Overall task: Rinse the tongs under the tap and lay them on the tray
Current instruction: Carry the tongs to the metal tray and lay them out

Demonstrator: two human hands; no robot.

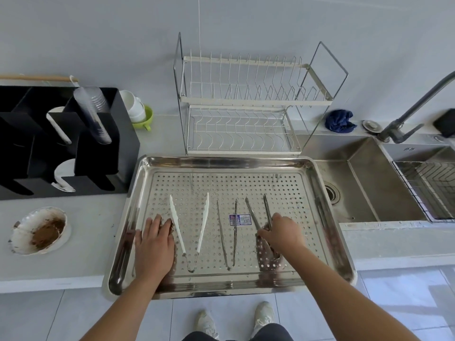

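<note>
Grey counter (73, 267) carrying a perforated steel tray (327, 217), sink (369, 183) and tap (406, 114) sitting to its right.

Behind the tray, an empty dish rack (246, 107) is standing; a soiled dish (40, 230) is sitting left. On the tray are lying white-tipped tongs (189, 227), slim steel tongs (230, 232) and steel tongs (258, 212), which the right hand (283, 233) is pinching with fingers closed. The left hand (154, 244) is resting flat, fingers together, just beside the white-tipped pair.

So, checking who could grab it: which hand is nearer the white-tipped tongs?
Left. The left hand lies flat right beside the white-tipped tongs; the right hand is further right, on other tongs.
</note>
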